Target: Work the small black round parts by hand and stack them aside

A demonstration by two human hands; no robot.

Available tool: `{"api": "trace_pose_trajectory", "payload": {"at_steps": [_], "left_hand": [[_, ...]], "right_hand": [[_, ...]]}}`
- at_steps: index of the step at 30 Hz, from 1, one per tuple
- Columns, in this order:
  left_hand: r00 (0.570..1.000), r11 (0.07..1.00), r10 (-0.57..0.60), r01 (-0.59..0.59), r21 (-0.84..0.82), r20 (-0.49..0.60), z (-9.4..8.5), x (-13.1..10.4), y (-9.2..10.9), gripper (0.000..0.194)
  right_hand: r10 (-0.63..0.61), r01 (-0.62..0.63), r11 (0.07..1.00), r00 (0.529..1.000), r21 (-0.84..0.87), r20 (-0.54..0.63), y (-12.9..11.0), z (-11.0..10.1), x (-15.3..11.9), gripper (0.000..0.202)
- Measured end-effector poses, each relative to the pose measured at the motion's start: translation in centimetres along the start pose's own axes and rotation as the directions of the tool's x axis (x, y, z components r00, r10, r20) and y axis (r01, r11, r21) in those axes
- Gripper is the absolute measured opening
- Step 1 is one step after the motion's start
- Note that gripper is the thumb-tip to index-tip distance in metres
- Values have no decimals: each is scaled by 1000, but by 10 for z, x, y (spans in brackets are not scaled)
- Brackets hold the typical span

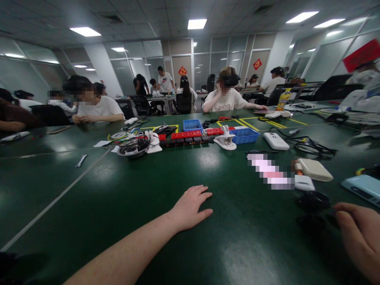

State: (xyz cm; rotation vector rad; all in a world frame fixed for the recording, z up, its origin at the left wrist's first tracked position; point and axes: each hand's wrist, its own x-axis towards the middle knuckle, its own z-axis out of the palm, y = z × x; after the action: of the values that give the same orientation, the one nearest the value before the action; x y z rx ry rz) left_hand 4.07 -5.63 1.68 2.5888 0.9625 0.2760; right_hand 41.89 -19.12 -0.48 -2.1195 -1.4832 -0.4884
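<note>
My left hand (194, 208) lies palm down on the green tabletop (142, 190), fingers spread, holding nothing. At the right edge, my right hand (359, 233) is blurred, with its fingers curled and pressed together. Close to its fingertips is a black round object (314, 200), also blurred; whether the hand touches it I cannot tell. What lies inside the curled fingers is hidden. Beyond that object are a small white case (304, 183), a cream box-shaped device (316, 169) and a pixelated pink-and-white patch. A light blue device (363, 188) sits farther right.
Across the middle stand red and black block-like parts (187, 135), blue bins (245, 135) (192, 125), white clamp stands (225, 139) and a bowl of cables (133, 147). A wrench (81, 160) lies left. Black cables (314, 147) coil at right. Several people sit around the tables.
</note>
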Motion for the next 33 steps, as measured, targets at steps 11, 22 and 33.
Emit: {"api": "trace_pose_trajectory", "payload": {"at_steps": [11,22,33], "left_hand": [[1000,1000,-9,9,-7,12,-2,0,1,49],[1000,1000,-12,12,1,15,0,0,0,48],[999,1000,-26,26,-7,31,1,2,-1,49]], "right_hand": [[-241,227,970,947,-85,-214,-18,-3,-6,41],[-130,114,987,981,-112,-145,-54,-16,6,44],[-69,67,998,987,-21,-144,-55,-13,4,65]]}}
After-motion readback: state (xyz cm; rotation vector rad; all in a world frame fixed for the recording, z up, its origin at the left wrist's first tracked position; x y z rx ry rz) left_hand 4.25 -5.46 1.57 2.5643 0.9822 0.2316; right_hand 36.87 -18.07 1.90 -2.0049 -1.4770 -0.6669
